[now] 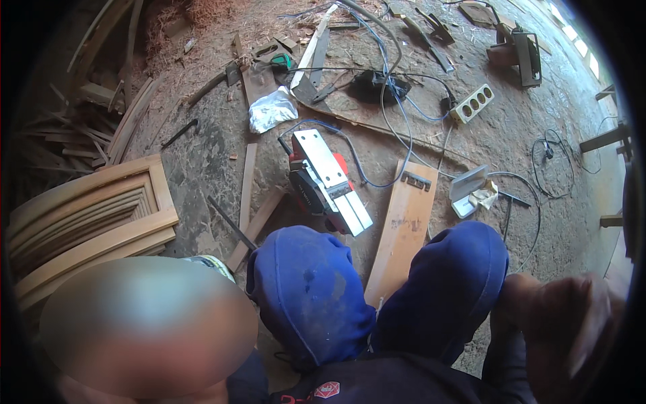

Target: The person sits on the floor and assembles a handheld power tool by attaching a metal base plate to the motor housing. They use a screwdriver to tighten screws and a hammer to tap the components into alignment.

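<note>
My right hand (565,320) is raised close to the camera at the lower right, beside my right knee. It is smeared, so its fingers and anything in them cannot be made out. At the lower left a blurred oval hides what seems to be my left hand; a small patterned thing (212,266) shows at its upper edge. Ahead of my blue-trousered knees, an electric planer (330,182) in red and black lies with its metal sole upward. To its right, a wooden board (404,219) carries a short dark slotted metal piece (416,180).
An open white case (469,190) and a T-handled key (515,200) lie right of the board. Beyond are a power strip (473,103), loose cables, a plastic bag (272,111) and another power tool (527,59). Curved wooden frames (165,192) and scrap strips stand left.
</note>
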Tool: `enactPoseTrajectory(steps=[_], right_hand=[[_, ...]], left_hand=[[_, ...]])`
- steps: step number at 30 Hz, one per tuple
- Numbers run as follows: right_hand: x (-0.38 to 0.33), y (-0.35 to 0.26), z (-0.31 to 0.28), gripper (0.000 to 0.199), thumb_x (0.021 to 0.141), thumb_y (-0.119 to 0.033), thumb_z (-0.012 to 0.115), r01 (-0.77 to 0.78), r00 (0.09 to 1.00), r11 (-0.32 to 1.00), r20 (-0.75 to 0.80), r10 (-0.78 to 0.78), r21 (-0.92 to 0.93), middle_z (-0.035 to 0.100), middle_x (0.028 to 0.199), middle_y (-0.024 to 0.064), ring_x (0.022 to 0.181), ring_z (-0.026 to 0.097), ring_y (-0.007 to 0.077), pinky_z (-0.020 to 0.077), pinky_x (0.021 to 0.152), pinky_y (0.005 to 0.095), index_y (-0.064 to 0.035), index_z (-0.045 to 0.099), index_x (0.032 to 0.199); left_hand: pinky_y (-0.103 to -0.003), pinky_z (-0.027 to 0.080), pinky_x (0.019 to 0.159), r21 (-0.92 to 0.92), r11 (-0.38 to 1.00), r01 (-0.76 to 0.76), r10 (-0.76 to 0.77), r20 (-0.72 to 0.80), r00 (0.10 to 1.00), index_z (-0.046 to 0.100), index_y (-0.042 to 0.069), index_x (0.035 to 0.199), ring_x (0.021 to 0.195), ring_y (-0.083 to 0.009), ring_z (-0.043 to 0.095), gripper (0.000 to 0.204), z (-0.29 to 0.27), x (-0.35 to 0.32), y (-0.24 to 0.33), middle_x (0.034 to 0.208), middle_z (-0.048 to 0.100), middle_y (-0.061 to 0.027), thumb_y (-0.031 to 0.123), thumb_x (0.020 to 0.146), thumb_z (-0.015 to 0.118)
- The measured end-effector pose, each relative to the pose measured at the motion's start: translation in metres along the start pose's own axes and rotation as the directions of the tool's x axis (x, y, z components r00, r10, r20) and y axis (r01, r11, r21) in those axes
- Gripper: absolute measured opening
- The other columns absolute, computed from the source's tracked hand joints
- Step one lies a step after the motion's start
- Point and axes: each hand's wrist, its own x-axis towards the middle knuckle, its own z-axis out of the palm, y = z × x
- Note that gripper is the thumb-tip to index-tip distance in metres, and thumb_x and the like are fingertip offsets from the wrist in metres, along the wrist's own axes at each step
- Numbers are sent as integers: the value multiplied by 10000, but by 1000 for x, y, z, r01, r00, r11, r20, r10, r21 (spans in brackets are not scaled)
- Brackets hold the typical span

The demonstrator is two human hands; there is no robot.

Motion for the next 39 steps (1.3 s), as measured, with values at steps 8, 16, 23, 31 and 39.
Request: enactPoseTrajectory(steps=[8, 16, 23, 31, 39], right_hand=[[38, 139, 15, 685, 1047, -601, 340, -350, 633, 748, 446, 633, -564, 552, 1409, 187, 1262, 569, 319, 440, 1100, 466, -81, 513, 1459], [-22, 382, 139, 845, 1038, -594, 262, -552, 599, 478, 74, 797, -683, 341, 1539, 330, 1434, 325, 481, 274, 1204, 481, 118, 285, 1492], [-94, 355, 156, 675, 1070, -406, 222, -445, 569, 459, 152, 808, -769, 224, 1567, 382, 1497, 181, 484, 133, 1257, 473, 125, 294, 1480], [-188, 244, 95, 737, 1068, -429, 237, -568, 440, 358, 94, 893, -741, 166, 1591, 379, 1517, 114, 479, 121, 1256, 487, 144, 157, 1524], [-123, 87, -52, 762, 1065, -589, 155, -493, -571, 329, 585, 575, -805, 307, 1599, 253, 1479, 319, 384, 281, 1214, 447, -43, 213, 1593]], left_hand=[[-485, 223, 1212, 420, 304, 855, -804, -368, 467, 196, -54, 1553, 1477, -388, 269, 841, -118, -228, -157, 1567, 255, -302, 456, 1005, 580], [-570, 202, 1202, 841, 232, 489, -582, -282, 762, 355, -47, 1495, 1470, -472, 252, 584, -68, -329, -184, 1545, 301, -275, 234, 1003, 496], [-584, 236, 1182, 821, 166, 546, -520, -398, 756, 415, -62, 1449, 1431, -481, 294, 555, -62, -330, -179, 1504, 375, -260, 259, 999, 467], [-574, 251, 1179, 781, 109, 615, -516, -484, 706, 433, -28, 1469, 1415, -473, 329, 545, -43, -325, -182, 1499, 391, -262, 272, 1013, 433], [-516, 261, 1197, 478, 95, 873, -667, -620, 412, 82, 5, 1600, 1486, -435, 228, 923, -41, -325, -179, 1596, 184, -293, 345, 951, 643]])
